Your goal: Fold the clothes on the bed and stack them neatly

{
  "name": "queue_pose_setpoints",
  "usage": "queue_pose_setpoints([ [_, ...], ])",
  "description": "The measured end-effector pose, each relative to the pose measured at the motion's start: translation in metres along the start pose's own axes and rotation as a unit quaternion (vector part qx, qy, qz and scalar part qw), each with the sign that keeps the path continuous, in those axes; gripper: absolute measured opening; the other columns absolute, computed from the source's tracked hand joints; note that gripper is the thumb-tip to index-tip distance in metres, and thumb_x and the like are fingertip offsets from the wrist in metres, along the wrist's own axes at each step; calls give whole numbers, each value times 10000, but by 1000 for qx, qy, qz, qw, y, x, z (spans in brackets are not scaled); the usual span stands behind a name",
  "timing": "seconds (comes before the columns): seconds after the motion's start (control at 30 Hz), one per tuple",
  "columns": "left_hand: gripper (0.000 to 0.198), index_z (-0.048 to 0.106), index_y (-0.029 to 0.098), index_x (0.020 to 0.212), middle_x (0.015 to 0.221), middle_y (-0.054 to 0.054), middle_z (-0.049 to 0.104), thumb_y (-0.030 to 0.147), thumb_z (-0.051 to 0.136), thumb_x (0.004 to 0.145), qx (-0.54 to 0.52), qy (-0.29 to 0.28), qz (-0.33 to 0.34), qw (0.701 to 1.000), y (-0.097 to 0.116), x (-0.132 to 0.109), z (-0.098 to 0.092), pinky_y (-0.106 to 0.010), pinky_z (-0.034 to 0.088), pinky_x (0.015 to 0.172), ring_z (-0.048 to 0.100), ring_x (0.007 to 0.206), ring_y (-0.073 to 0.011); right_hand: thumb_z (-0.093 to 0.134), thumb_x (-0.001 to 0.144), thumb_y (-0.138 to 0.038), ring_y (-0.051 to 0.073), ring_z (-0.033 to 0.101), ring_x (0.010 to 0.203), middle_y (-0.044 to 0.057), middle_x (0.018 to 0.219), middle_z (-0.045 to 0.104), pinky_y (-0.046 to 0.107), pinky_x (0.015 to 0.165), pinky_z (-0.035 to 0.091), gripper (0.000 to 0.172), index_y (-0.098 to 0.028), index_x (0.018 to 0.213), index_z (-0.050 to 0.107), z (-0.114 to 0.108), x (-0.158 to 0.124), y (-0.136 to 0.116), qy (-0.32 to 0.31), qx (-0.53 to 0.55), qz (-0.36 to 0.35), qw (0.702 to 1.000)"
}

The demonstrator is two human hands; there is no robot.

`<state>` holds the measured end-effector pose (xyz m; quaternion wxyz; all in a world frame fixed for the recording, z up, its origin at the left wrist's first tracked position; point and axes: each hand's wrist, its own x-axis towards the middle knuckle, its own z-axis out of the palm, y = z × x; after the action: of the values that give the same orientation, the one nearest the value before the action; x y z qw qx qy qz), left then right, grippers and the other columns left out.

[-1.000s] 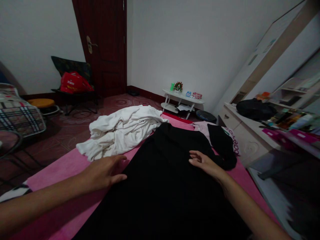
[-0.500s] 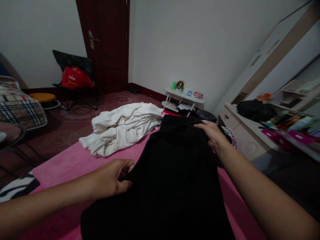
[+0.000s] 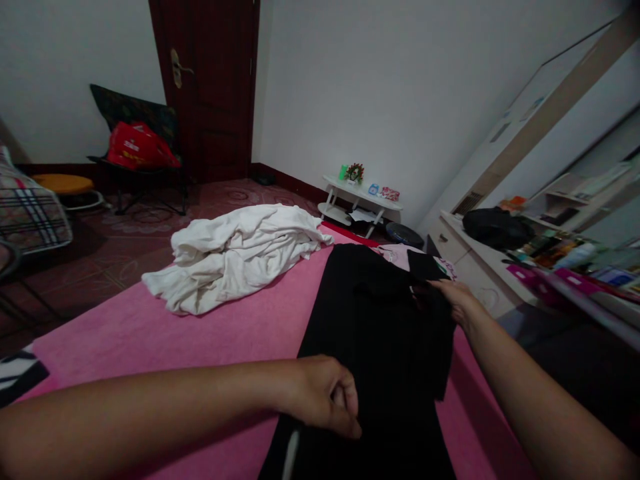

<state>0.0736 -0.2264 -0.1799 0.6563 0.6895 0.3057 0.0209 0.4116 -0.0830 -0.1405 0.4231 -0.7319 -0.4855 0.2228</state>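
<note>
A black garment (image 3: 345, 320) lies lengthwise over the pink bed cover (image 3: 250, 340); its exact kind I cannot make out. My left hand (image 3: 327, 397) is closed, fingertips pinched on the garment's cloth near the middle of its lower part. A narrow pale strip (image 3: 291, 453) shows just below that wrist. Farther out, my right hand (image 3: 454, 301) grips the garment's upper right part, where the cloth is bunched and folded over. Some of its fingers are hidden behind the fabric. To the left lies a crumpled white cloth (image 3: 245, 257).
Beyond the bed stand a low white table (image 3: 360, 190) with small items and a folding chair (image 3: 133, 107) bearing a red bag (image 3: 140, 145). A cluttered dresser (image 3: 480, 260) lines the right. Light printed fabric (image 3: 397, 255) lies at the bed's far end.
My left hand has moved right, bringing the garment's left side inward and uncovering more pink cover. My right hand has shifted slightly right and lower, with the cloth bunched in it.
</note>
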Motion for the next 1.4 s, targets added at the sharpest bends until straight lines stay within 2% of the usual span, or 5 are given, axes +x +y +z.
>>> queue_pose_setpoints([
  [0.13,317,619,158,831,716,-22,625,467,650,771,-55,-125,-15,990,-9,31,-8,-302,517,570,628,577,-160,723,513,-46,362,635,939,138,847,693,525,823,476,264,-159,743,661,3,-3,22,40,-196,4,980],
  [0.4,619,369,111,1406,1494,-186,318,354,536,861,419,411,121,800,-24,86,-47,-467,271,1123,271,1389,-320,530,812,-148,238,537,1148,86,1223,575,343,951,424,318,-210,1111,618,102,-21,-15,-51,-377,-312,871],
  [0.67,757,293,113,1466,1546,-189,174,619,326,905,475,351,79,803,-51,103,-51,-488,168,1150,147,1429,-330,629,780,-356,300,666,903,172,999,668,385,751,499,397,-142,1114,637,154,32,-12,8,-342,-87,935],
  [1.13,758,288,107,1465,1557,-178,140,617,307,906,490,312,91,809,-49,104,-54,-476,90,1157,95,1440,-316,350,966,-382,219,278,1388,45,1510,342,420,1107,245,478,-279,1433,359,186,12,3,-70,-320,-335,884],
  [1.4,745,303,93,1462,1552,-181,164,605,292,920,516,305,83,796,-52,108,-54,-463,98,1158,110,1439,-311,238,987,-441,279,135,1438,75,1570,183,556,1115,160,535,-238,1482,270,184,13,12,-180,-403,-215,871],
])
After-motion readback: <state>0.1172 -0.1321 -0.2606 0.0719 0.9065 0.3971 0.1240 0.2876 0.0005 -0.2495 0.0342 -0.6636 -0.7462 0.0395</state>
